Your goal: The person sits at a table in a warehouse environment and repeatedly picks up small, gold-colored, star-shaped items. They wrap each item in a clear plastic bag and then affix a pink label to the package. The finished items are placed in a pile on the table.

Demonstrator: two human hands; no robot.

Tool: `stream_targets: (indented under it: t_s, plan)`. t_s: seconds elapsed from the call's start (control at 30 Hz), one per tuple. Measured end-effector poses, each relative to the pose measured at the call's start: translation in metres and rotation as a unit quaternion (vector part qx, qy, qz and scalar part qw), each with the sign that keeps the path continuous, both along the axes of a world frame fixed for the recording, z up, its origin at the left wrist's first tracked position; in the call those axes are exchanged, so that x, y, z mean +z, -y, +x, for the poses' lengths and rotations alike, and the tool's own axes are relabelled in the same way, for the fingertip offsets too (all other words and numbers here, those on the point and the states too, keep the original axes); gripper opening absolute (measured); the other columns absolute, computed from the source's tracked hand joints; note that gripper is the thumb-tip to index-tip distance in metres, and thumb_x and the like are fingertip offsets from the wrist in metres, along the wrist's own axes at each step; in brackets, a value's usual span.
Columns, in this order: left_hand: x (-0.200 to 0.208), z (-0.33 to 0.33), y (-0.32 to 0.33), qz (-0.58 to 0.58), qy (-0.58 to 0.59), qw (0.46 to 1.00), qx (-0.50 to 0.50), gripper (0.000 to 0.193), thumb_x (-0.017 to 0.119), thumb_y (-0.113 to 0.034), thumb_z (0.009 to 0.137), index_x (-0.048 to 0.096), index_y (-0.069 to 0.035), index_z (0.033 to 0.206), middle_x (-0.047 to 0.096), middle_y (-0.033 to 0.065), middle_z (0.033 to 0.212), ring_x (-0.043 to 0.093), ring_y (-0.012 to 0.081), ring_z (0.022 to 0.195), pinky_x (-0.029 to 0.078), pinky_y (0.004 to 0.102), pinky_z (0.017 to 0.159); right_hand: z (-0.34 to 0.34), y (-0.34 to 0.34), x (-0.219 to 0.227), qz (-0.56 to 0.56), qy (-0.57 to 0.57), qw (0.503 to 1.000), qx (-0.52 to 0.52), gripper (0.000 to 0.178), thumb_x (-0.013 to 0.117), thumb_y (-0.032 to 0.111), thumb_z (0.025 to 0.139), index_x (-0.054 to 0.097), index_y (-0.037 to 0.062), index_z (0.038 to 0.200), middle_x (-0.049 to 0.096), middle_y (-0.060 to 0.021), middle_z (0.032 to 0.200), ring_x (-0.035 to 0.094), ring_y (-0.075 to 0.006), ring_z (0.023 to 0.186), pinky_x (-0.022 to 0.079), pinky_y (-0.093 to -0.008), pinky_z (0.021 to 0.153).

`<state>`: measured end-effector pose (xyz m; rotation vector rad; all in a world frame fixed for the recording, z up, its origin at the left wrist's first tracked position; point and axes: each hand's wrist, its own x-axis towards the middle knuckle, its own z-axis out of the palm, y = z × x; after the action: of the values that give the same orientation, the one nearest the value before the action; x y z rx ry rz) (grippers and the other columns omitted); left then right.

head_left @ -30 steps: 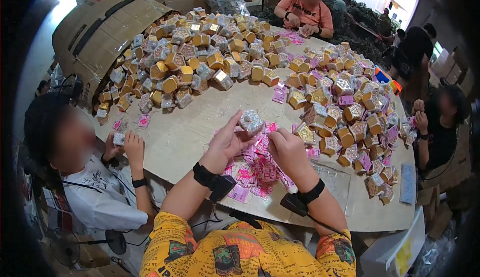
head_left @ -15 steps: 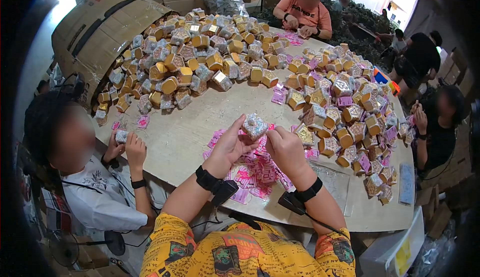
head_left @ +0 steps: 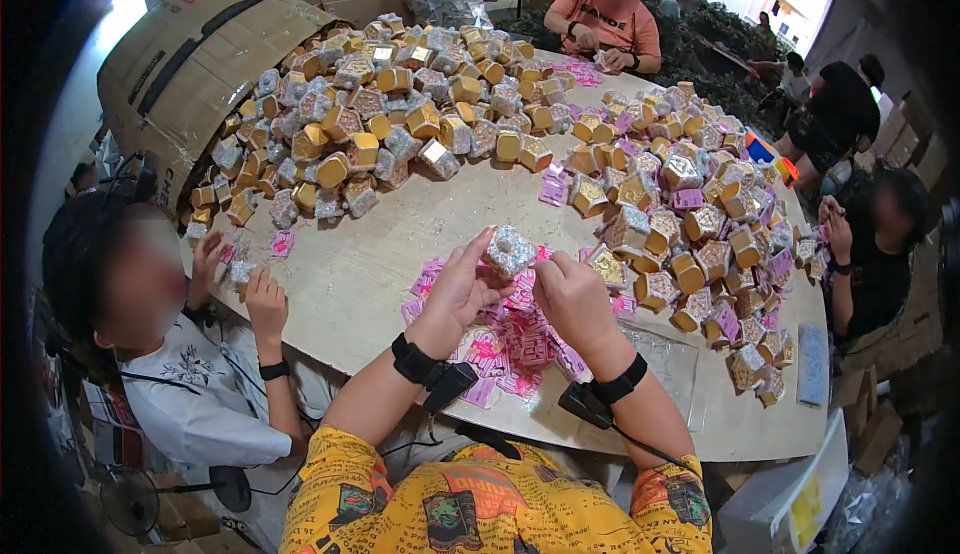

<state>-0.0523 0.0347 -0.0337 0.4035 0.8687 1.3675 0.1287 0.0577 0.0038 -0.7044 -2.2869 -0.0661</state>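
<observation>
Over the near part of the table, my left hand grips a small white glittery ornament between thumb and fingers, its sparkly face turned up. Just to the right of it, my right hand is closed in a pinch; whatever its fingertips hold is too small or hidden to make out. Below both hands lies a heap of loose pink printed tags, partly covered by my left hand and wrist.
A large pile of gold-and-glitter ornaments spills from a tipped cardboard box at the far left. Another pile, with pink tags among it, fills the right side. Co-workers sit around the table, one close on my left.
My hands and the ornament stay almost in place. The co-worker on the left has lowered an ornament toward the table, hands moving apart.
</observation>
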Motion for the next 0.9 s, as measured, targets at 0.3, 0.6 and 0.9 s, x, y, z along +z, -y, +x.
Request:
stream_targets:
  t_s: [0.3,0.6,0.9]
  plan:
    - [-0.002,0.002,-0.001,-0.011,0.009,1.0,0.014,0.035,0.06,-0.038,0.095,0.054,-0.011,0.116,0.063,0.0104,0.1,0.066,0.0218,0.086,0.06,0.0384,0.068,0.001,-0.001,-0.002,-0.005,0.012,1.0,-0.004,0.013,0.064,0.007,0.073,0.058,0.004,0.084,0.054,-0.0113,0.073,0.06,-0.0289,0.062,0.05,-0.0391,0.055]
    - [0.005,0.009,0.001,0.005,-0.026,0.999,0.041,0.044,0.064,-0.04,0.092,0.043,-0.007,0.114,0.062,0.0108,0.099,0.066,0.0213,0.084,0.059,0.0368,0.064,0.002,-0.003,-0.001,0.003,0.023,1.0,-0.003,0.011,0.063,0.006,0.073,0.054,0.0042,0.079,0.054,-0.0118,0.074,0.059,-0.0292,0.062,0.05,-0.0394,0.055]
    - [0.007,0.019,0.002,-0.001,-0.069,0.994,0.084,0.052,0.069,-0.039,0.088,0.039,-0.005,0.115,0.06,0.0129,0.101,0.066,0.0221,0.083,0.058,0.0392,0.066,0.002,-0.003,-0.001,-0.023,0.034,0.999,-0.005,0.012,0.063,0.006,0.073,0.053,0.0037,0.078,0.054,-0.012,0.074,0.061,-0.0303,0.064,0.05,-0.0406,0.057]
